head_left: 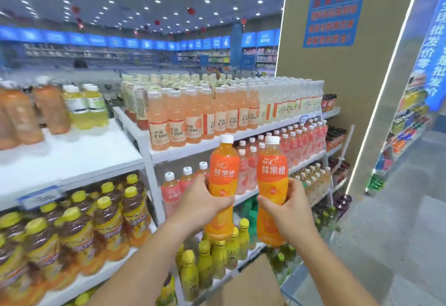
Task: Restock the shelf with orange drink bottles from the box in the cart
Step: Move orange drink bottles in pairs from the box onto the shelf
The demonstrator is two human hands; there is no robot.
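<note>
I hold two orange drink bottles upright in front of the shelves. My left hand (204, 203) grips the left orange bottle (223, 175) around its middle. In my right hand (287, 205) is the right orange bottle (272, 177), held the same way. Both have white caps and orange labels. They hover in front of the second shelf (243, 197), where pink drink bottles (249, 170) stand. A brown cardboard box (253, 284) shows at the bottom edge between my forearms, with a bit of the cart's rim (293, 288) beside it.
The top shelf (193, 147) carries rows of pale pink and clear bottles. To the left stand brown tea bottles with yellow caps (103, 228). Green-yellow bottles (217, 257) fill the lower shelf. A beige pillar (337, 88) stands right, with open aisle floor (398, 209) beyond.
</note>
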